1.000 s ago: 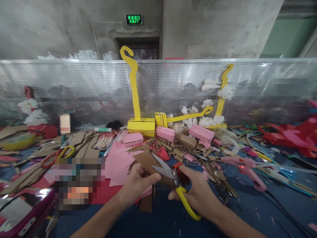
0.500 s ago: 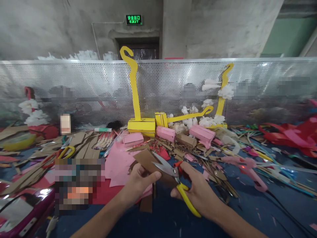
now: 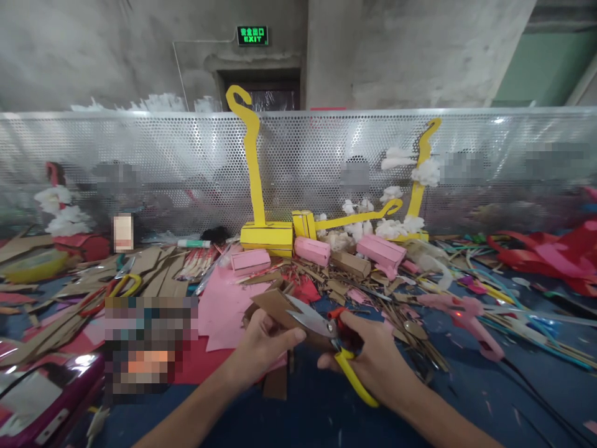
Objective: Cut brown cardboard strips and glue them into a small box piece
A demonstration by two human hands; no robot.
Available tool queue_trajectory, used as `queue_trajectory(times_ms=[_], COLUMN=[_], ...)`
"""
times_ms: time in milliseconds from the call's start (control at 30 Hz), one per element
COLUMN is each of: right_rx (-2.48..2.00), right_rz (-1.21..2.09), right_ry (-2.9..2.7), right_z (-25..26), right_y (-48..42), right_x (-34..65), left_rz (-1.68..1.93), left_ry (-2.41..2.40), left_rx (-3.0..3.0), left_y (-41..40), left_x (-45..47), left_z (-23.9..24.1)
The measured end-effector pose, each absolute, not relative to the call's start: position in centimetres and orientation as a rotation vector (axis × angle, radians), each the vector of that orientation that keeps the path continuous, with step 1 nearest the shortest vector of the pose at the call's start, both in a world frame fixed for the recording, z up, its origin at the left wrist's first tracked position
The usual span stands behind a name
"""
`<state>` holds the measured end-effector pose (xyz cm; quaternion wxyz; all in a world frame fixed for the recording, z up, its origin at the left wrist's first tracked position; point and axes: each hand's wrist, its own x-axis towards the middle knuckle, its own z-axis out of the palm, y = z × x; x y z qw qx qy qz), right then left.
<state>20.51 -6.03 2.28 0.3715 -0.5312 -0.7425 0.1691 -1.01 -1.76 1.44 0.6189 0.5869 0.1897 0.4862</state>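
Note:
My left hand (image 3: 261, 345) pinches a brown cardboard piece (image 3: 276, 306) just above the blue table, thumb on top. My right hand (image 3: 373, 361) grips scissors (image 3: 326, 339) with a yellow and a red handle. Their steel blades are nearly closed on the cardboard's right edge, pointing up and left. Both forearms come in from the bottom of the view.
Pink paper (image 3: 224, 308) and cardboard scraps (image 3: 373, 292) lie around the hands. Yellow hook-shaped models (image 3: 254, 186), pink boxes (image 3: 380, 249) and white fluff stand before a perforated metal screen (image 3: 140, 168). A pink glue gun (image 3: 461, 314) lies right; another pair of scissors (image 3: 119, 287) left.
The scissor blades have closed further onto the cardboard, and the piece has tilted slightly lower. Both hands stay in almost the same place.

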Motion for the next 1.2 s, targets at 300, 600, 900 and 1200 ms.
queue_trajectory(times_ms=[300,600,900,1200], right_rx=[-1.420,-1.422,-1.240,-1.215], right_rz=[0.559,0.528,0.490,0.417], right_ry=[-1.822,-1.812,-1.968,-1.999], right_z=[2.3,2.0,3.3,2.4], right_y=[-5.8,-5.5,-6.5,-6.3], right_x=[20.5,20.6,20.5,20.6], left_rz=[1.143,1.144,1.112,1.046], left_ry=[0.494,0.561,0.517,0.546], left_rx=[1.322,1.322,1.390,1.487], left_y=[-1.9,-1.9,-1.9,-2.3], left_x=[-1.0,-1.1,-0.9,-1.0], left_z=[1.8,2.2,2.2,2.3])
